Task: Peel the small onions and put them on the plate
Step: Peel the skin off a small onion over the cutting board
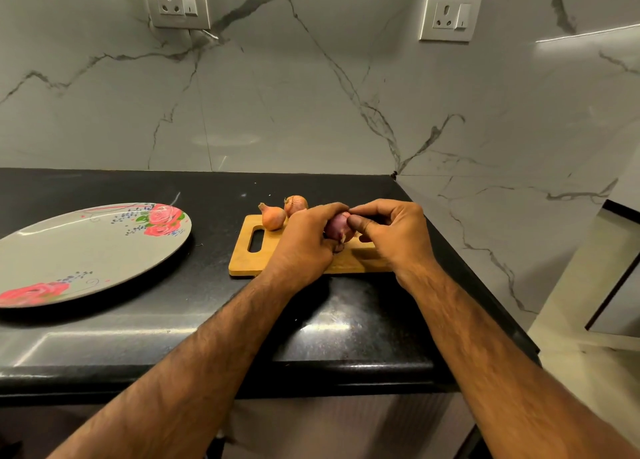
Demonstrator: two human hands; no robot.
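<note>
Above board (249, 264) at counter (138, 337) right edge: left hand (304, 247), right hand (391, 236) pinch onion (336, 228); plate (86, 250) well left.

Black speckled stone countertop (346, 320), polished, with a rounded front edge. On the left, a large oval grey plate (86, 250) with pink rose prints lies flat, cut off by the frame's left edge. Centre-right and well apart from it lies a wooden cutting board (249, 261), handle slot toward the plate. The left onion (273, 217) sits at the board's far corner. The rear onion (295, 205) is just behind; stone or board beneath it, cannot tell. A few pale specks (243, 195) lie near the back.
</note>
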